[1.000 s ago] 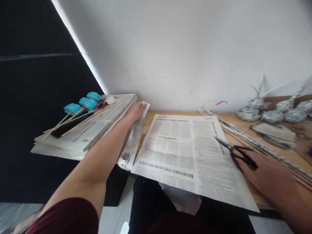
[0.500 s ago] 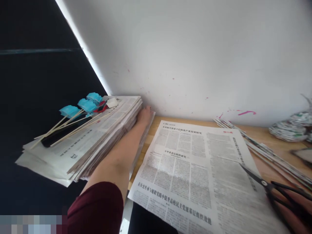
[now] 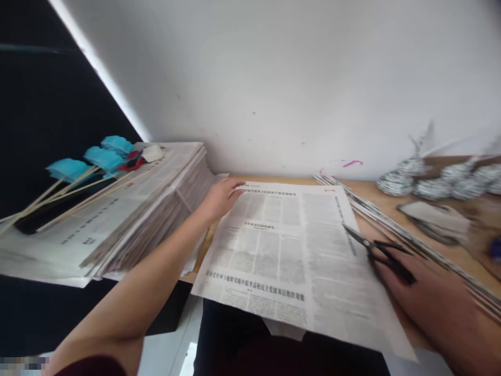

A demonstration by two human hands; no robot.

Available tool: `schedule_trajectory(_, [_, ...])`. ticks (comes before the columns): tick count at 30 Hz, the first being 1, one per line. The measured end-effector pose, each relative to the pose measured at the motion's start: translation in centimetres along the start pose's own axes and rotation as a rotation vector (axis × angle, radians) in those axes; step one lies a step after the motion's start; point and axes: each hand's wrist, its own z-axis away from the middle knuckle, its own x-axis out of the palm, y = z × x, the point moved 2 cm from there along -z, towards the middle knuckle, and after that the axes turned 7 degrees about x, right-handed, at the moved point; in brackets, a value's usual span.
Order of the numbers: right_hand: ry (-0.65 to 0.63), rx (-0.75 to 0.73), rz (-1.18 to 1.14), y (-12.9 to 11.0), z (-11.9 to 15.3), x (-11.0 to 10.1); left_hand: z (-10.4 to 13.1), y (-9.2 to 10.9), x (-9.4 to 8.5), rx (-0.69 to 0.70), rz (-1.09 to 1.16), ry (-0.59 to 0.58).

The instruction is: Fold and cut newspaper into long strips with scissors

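A printed newspaper sheet lies flat in front of me, its near edge reaching past the table over my lap. My left hand is at its top left corner, beside the tall newspaper stack. The fingers are stretched out with the thumb apart, and I see nothing held in them. On the right, my right hand grips black-handled scissors. Their blades look closed and point left over the sheet's right part.
On the newspaper stack lie blue packets, thin wooden sticks, a red item and a white block. Rolled paper strips lie on the right. Woven paper pieces stand by the white wall.
My left hand has come back from the far side of the stack and moved to the sheet's top left corner. The view has shifted right; the scissors stay in my right hand.
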Motion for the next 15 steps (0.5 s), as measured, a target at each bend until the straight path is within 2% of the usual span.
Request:
schedule_trajectory(2, [-0.018, -0.053, 0.089, -0.8, 0.0, -0.8, 3.9, 3.1, -0.9, 0.121, 0.098, -0.015])
schedule_trajectory(3, [-0.016, -0.060, 0.099, -0.9, 0.0, -1.2, 6.1, 4.4, -1.3, 0.234, 0.165, -0.019])
schedule_trajectory(4, [-0.045, -0.070, 0.102, -1.0, 0.0, -1.5, 8.3, 5.4, -1.5, 0.332, 0.205, -0.021])
schedule_trajectory(6, [-0.132, -0.015, 0.147, -0.7, -0.2, -2.1, 12.4, 6.5, -1.5, 0.409, 0.210, 0.002])
schedule_trajectory(10, [-0.203, 0.053, 0.206, 0.5, -0.3, -3.6, 18.4, 6.4, -0.5, 0.308, 0.213, 0.084])
schedule_trajectory(12, [-0.229, 0.067, 0.224, 0.8, -0.2, -4.2, 20.4, 6.3, 0.0, 0.251, 0.164, 0.118])
schedule_trajectory(15, [-0.247, 0.072, 0.231, 1.1, 0.0, -4.6, 22.1, 6.7, 0.3, 0.260, 0.051, 0.186])
